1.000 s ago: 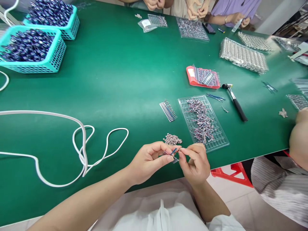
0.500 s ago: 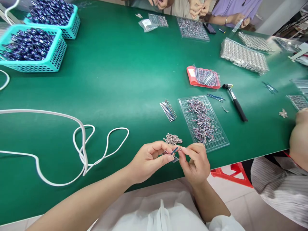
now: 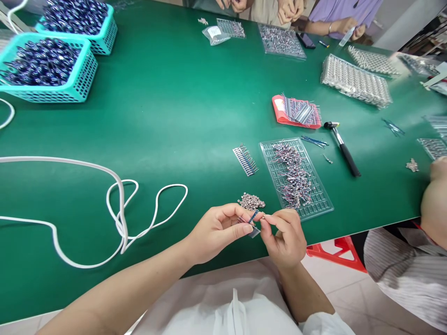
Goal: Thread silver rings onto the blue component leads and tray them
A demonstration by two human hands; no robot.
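My left hand [image 3: 213, 235] is closed on a small blue circuit board strip [image 3: 253, 216] with thin wires, pinched between thumb and fingers; a flat grey piece of it [image 3: 254, 232] sticks out below the thumb. Close against its right end, my right hand [image 3: 287, 236] pinches a tiny part at the fingertips, too small to name. Just beyond my hands lies a pile of small round metal discs [image 3: 251, 201]. Farther off rests another strip of boards with wires [image 3: 245, 159]. A clear plastic tray [image 3: 323, 204] beside it holds many small wired pieces [image 3: 295, 179].
A hammer [image 3: 345, 151], blue wires [image 3: 314, 141] and a red packet of board strips [image 3: 279, 109] lie beyond the tray. White cable [image 3: 153, 225] loops on the left. Turquoise baskets [image 3: 82, 77] stand at the far left. Co-workers sit opposite and at my right [image 3: 435, 200].
Both hands keep nearly the same pose, fingertips still together at the strip's end. My right hand has shifted very slightly to the right; the whole view has moved a little.
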